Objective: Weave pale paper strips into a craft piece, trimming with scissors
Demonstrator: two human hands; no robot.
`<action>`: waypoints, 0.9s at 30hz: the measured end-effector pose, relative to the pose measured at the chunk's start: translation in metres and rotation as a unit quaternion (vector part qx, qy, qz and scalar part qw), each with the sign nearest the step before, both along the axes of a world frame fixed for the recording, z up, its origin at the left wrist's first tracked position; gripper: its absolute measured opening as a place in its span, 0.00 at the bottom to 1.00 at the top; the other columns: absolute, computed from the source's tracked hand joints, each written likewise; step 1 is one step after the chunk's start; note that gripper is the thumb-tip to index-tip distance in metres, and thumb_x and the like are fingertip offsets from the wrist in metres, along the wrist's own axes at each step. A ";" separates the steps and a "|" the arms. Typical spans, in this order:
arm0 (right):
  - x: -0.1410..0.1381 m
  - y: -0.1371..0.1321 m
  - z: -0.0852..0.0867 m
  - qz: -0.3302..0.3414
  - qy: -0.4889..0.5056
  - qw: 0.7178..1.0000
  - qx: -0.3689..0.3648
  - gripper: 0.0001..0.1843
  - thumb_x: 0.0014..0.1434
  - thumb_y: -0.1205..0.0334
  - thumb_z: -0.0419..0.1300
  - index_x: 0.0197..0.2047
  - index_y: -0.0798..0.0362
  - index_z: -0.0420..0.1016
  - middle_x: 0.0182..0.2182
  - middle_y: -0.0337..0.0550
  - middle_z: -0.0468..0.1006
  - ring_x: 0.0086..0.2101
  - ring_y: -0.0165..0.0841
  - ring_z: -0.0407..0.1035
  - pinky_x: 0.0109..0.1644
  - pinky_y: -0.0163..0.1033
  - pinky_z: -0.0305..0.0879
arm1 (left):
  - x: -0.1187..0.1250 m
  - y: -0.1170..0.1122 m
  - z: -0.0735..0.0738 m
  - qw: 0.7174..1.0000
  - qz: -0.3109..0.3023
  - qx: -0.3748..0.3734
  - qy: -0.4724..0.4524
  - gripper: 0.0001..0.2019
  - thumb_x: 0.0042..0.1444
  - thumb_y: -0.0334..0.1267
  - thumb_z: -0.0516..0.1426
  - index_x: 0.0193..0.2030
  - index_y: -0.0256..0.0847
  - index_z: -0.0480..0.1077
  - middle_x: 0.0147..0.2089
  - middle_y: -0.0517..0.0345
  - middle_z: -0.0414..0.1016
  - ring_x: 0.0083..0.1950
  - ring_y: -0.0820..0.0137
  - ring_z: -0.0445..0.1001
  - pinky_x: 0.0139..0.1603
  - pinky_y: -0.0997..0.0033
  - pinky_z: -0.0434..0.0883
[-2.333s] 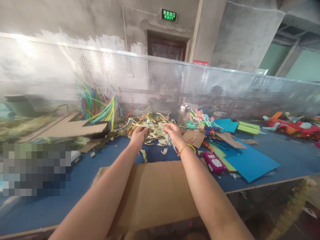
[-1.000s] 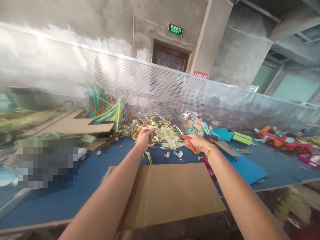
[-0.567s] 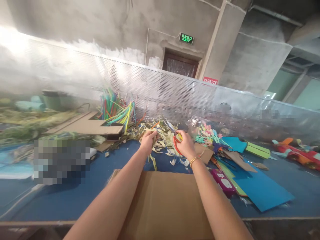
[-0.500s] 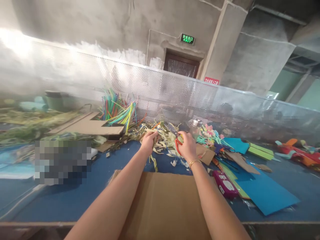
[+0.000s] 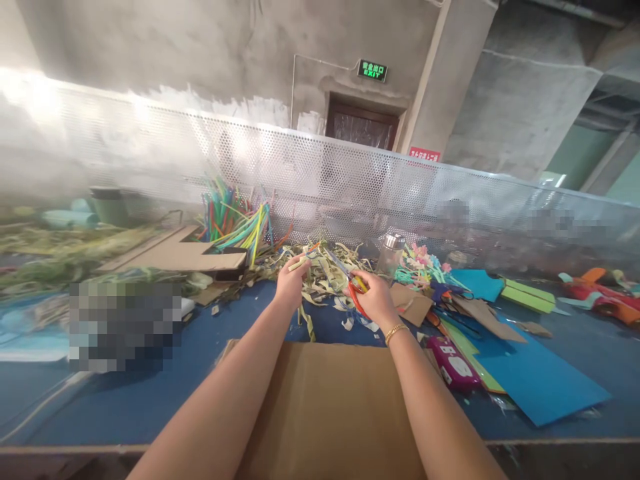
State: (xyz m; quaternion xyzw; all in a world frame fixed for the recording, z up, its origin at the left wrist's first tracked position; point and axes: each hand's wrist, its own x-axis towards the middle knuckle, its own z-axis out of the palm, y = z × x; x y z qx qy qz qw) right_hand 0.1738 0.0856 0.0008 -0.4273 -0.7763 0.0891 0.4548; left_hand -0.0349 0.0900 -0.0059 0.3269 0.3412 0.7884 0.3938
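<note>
My left hand (image 5: 291, 281) is closed, pinching a pale strip (image 5: 299, 264) that looks like dried husk. A thin orange stick (image 5: 313, 247) shows just past the fingertips; whether it is in the same grip I cannot tell. In my right hand (image 5: 374, 297) is a pair of scissors (image 5: 358, 291) with red and yellow handles, its metal blades pointing up and left. The blades are apart from the left hand. Below and behind both hands lies a heap of pale, curled husk strips (image 5: 330, 285).
Cardboard (image 5: 330, 407) lies under my forearms at the blue table's front. Colourful pipe cleaners (image 5: 235, 217) stand back left by a cut cardboard piece (image 5: 165, 252). A glass jar (image 5: 391, 252), pink flowers (image 5: 423, 259), a purple pack (image 5: 453, 363) and blue sheets (image 5: 540, 380) are right.
My hands have drawn a little apart. The left moved slightly left, and the scissors show more clearly, tilted with their blades away from the left hand.
</note>
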 end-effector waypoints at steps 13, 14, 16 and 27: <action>-0.012 -0.009 -0.003 0.009 -0.033 0.999 0.004 0.25 0.48 0.52 0.69 0.50 0.48 0.77 0.44 0.49 0.78 0.46 0.41 0.72 0.53 0.45 0.67 | 0.003 0.003 -0.004 1.000 -0.021 -0.003 0.006 0.20 0.35 0.40 0.68 0.38 0.37 0.76 0.24 0.64 0.67 0.24 0.78 0.60 0.26 0.75 0.56; -0.012 -0.009 -0.003 0.009 -0.034 0.999 0.003 0.26 0.48 0.52 0.69 0.50 0.48 0.77 0.44 0.49 0.78 0.46 0.41 0.72 0.53 0.45 0.67 | 0.003 0.003 -0.004 1.000 -0.020 -0.006 0.007 0.21 0.35 0.41 0.68 0.39 0.37 0.76 0.24 0.64 0.67 0.24 0.78 0.60 0.25 0.75 0.56; -0.012 -0.010 -0.003 0.010 -0.033 0.999 -0.001 0.26 0.48 0.51 0.69 0.50 0.48 0.77 0.44 0.49 0.78 0.46 0.41 0.72 0.53 0.46 0.67 | 0.003 0.003 -0.004 1.000 -0.022 -0.008 0.008 0.21 0.34 0.41 0.69 0.39 0.37 0.76 0.24 0.64 0.67 0.23 0.78 0.60 0.25 0.75 0.56; -0.014 -0.008 -0.005 0.016 -0.035 0.999 -0.026 0.29 0.47 0.48 0.69 0.52 0.48 0.77 0.43 0.48 0.79 0.43 0.40 0.73 0.51 0.44 0.68 | 0.003 0.005 -0.008 0.999 -0.043 0.013 0.020 0.21 0.36 0.42 0.69 0.39 0.37 0.76 0.24 0.65 0.66 0.23 0.79 0.58 0.24 0.76 0.55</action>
